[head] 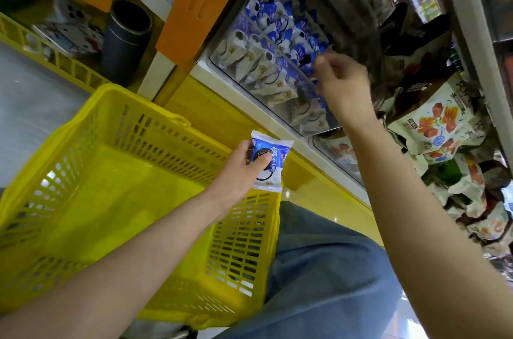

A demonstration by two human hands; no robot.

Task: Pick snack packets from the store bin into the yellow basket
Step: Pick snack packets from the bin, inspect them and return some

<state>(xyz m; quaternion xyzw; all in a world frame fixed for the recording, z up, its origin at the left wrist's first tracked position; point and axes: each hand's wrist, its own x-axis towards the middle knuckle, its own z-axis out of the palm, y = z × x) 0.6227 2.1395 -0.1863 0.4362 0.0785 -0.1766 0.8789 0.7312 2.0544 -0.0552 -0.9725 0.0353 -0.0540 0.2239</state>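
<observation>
STORE AISLE: A shopper's left grip (238, 169) pinches a blue-and-white snack packet (270, 162) over the far right corner of the yellow basket (119, 90). The thumb presses on the pkt's front w/ the other fingers curled behind it. The pkt stands nearly upright, its lower edge just above the basket's right rim, its crimped top toward the shelf. It shows a dark round biscuit pic & white lettering.

The right grip (344, 83) reaches up into the clear-walled store bin (216, 58) on the shelf. Its fingers are curled & the thumb is close to the forefinger, right by the stacked packets (266, 61). The hand is blurred, so whether it pinches one cannot be told. Those pkts, in the same blue-and-white wrap, stand in tight rows from the bin's front wall to its back, w/ a clear divider running between rows.

To the bin's right lies a loose heap of white bags (441, 122) w/ red-orange print, some at the shelf's front edge. To the bin's left an orange cardboard panel (191, 5) stands at the shelf end, w/ a dark round can (127, 36) just beside it. A second yellow crate rim (69, 66) runs at far left. Next to the basket's right wall is the person's leg in blue jeans (327, 269). Both forearms are bare.
</observation>
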